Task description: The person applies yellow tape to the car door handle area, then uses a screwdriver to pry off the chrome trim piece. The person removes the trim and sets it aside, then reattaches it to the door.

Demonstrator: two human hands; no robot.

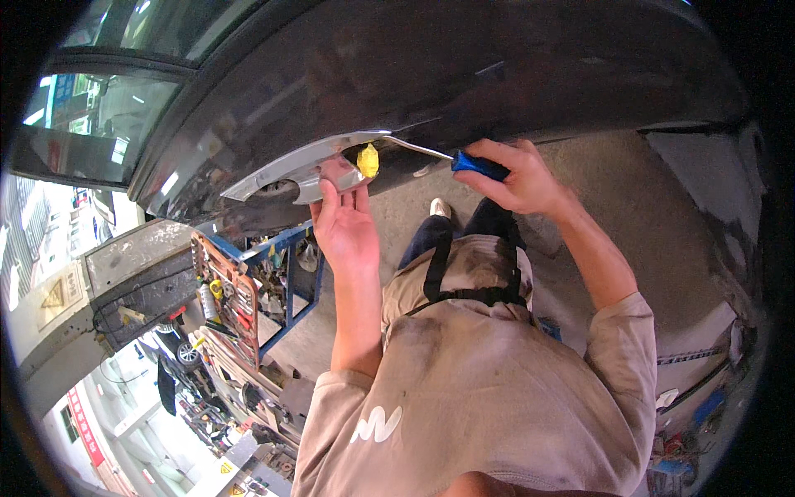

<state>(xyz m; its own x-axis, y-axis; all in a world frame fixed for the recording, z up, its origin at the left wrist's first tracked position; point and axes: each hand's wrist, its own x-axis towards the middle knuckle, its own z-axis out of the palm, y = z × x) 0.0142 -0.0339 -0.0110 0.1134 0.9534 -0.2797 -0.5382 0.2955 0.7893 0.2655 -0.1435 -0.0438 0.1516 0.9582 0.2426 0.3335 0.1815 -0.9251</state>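
Workshop clutter and a blue tool cart [273, 282] sit beside a dark car door [431, 74]. Left hand [344, 224] presses open fingers against the chrome door handle [281, 170]; right hand [517, 174] grips a blue-handled screwdriver [476, 164]. Prying gently beside the yellow clip [368, 160] should spare the paint.

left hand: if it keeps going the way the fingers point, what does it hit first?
The left hand points up at the chrome door handle; its fingertips already seem to touch the handle, by the yellow wedge. Behind that is the dark car door. Depth is unclear.
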